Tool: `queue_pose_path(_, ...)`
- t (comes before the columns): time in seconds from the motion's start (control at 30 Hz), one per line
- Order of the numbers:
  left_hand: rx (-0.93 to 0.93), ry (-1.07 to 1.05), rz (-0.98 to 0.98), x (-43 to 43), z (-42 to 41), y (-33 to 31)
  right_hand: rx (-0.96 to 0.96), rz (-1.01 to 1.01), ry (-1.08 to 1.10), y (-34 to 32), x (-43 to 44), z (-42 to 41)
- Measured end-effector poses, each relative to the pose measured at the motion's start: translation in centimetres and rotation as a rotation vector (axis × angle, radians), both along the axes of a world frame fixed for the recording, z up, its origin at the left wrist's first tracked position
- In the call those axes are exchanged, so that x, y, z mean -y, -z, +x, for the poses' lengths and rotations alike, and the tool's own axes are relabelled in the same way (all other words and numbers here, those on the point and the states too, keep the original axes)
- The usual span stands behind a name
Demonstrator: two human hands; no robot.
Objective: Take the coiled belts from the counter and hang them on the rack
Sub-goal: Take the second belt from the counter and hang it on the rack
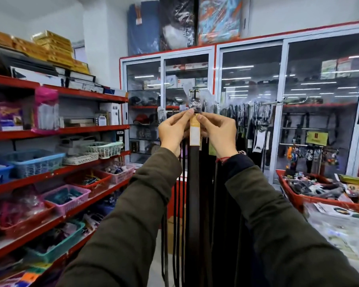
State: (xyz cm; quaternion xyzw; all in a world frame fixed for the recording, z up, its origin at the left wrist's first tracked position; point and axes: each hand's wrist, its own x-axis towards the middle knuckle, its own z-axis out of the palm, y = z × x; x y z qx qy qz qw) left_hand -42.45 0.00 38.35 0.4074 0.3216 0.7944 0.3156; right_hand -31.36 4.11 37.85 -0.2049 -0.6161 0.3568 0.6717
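A dark brown belt (193, 183) hangs straight down in front of me, uncoiled, with a tan and white tag (194, 131) near its top. My left hand (173, 132) and my right hand (218, 133) pinch the belt's top end from either side, just below its plastic-wrapped buckle (194, 100). The buckle is at the level of the rack (272, 103), a metal rail where several dark belts (236, 121) hang in a row. Whether the buckle's hook sits on the rail I cannot tell. No coiled belts are visible.
Red shelves (71, 131) with plastic baskets run along the left. Glass-door cabinets (251, 79) stand behind the rack. At the right, a red bin (298, 199) of small goods and a counter (340, 230) with papers under plastic.
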Motion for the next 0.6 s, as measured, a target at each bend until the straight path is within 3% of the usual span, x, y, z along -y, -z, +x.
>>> queue_pose_path(0.47, 0.007, 0.059, -0.114, -2.1, -0.4, 0.9, 0.044, -0.099, -0.016, 0.8, -0.9, 0.1)
queue_pose_path(0.6, -0.147, -0.132, -0.085, -2.7, 0.3, 1.8, 0.184, -0.067, 0.149, 1.7, -1.9, 0.3)
